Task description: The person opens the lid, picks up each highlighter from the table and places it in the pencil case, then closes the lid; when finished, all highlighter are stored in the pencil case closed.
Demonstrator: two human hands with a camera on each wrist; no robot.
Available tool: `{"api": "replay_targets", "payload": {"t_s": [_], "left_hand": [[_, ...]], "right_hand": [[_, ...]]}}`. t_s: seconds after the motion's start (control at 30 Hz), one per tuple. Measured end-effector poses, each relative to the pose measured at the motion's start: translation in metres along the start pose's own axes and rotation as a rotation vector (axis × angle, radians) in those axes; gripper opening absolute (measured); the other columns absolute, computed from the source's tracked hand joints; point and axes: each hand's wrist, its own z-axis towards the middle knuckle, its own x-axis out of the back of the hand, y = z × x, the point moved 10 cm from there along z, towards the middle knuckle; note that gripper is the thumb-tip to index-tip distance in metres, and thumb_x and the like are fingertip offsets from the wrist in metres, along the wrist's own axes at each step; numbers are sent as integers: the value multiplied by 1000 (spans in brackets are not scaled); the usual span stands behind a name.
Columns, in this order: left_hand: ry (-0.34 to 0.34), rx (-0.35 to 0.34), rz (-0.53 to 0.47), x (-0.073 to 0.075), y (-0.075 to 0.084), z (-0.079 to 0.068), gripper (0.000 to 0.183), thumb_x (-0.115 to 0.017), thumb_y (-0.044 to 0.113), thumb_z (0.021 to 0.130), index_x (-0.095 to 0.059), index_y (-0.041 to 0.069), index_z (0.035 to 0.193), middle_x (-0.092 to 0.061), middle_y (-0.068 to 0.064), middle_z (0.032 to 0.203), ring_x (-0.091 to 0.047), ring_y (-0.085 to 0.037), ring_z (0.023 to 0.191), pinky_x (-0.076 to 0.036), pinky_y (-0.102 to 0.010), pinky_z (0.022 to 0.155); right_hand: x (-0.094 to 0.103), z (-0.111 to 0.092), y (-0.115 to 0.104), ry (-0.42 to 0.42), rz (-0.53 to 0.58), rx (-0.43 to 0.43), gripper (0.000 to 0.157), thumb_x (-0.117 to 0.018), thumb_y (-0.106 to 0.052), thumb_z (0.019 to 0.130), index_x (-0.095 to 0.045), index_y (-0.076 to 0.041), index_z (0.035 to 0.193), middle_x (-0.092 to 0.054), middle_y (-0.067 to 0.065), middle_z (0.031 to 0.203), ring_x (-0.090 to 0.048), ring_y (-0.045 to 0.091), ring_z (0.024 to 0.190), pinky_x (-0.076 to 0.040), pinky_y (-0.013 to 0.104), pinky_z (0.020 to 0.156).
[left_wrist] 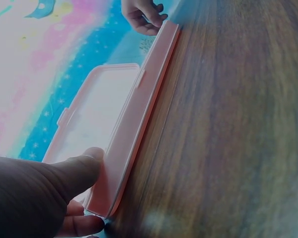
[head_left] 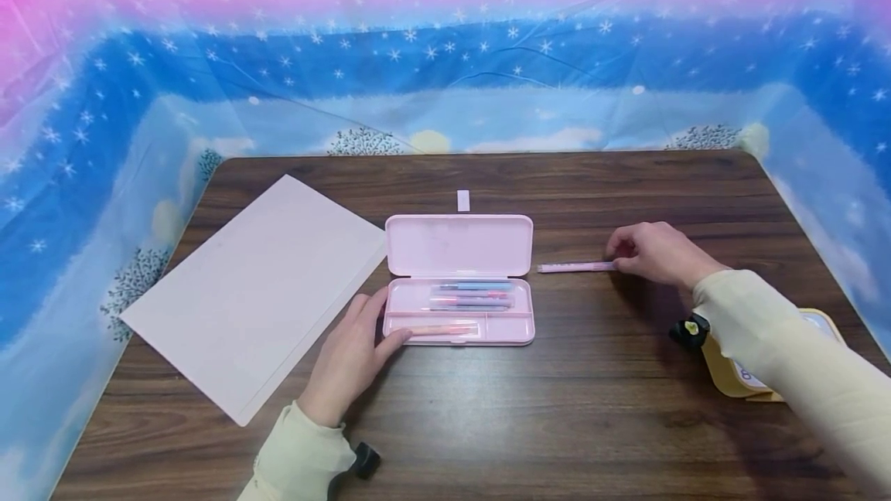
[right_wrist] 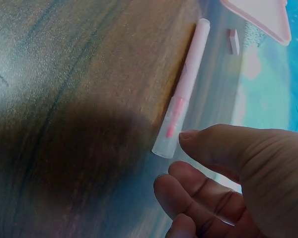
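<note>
A pink pencil case [head_left: 459, 328] lies with its lid raised back in the head view. Several pens [head_left: 473, 296] fill its rear compartment, and a pink-orange pen-like item [head_left: 442, 329] lies in the front left one. My left hand [head_left: 353, 354] grips the case's left end, thumb at the front corner and fingers round the side. On the table to the right lies a pale pink marker [right_wrist: 192, 67] with a clear cap. My right hand [head_left: 657, 253] is at its capped end; in the right wrist view the thumb is beside the cap and the fingers stand apart from it.
A large white folder or board [head_left: 257, 296] lies at the left, one corner close to the case. Behind the lid is a small white eraser-like block [head_left: 463, 200]. A yellow-edged object [head_left: 724, 373] sits partly hidden under the right forearm. Patterned cloth [head_left: 445, 52] surrounds the table.
</note>
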Motion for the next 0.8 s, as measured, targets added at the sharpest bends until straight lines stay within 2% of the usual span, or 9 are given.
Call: {"api": "replay_targets", "payload": {"t_s": [0.27, 0.5, 0.8], "left_hand": [[17, -16, 5, 1, 2, 0, 70, -74, 33, 88, -46, 7, 146, -55, -10, 106, -56, -22, 87, -50, -41, 80], [24, -29, 20, 2, 3, -1, 70, -75, 32, 87, -46, 6, 146, -54, -10, 103, -54, -22, 82, -49, -40, 76], [9, -15, 26, 1, 2, 0, 71, -75, 33, 88, -45, 6, 146, -54, -10, 104, -54, -22, 83, -50, -40, 77]], "right_hand": [[-11, 3, 0, -30, 18, -41, 7, -71, -11, 88, -71, -12, 95, -66, 1, 83, -54, 18, 74, -44, 35, 69], [-13, 4, -4, -41, 18, -17, 4, -73, -10, 87, -70, -12, 90, -63, -1, 76, -52, 16, 69, -42, 32, 64], [-14, 0, -2, -53, 13, -34, 5, -72, -16, 89, -70, -11, 90, -63, -1, 80, -52, 16, 71, -43, 34, 66]]}}
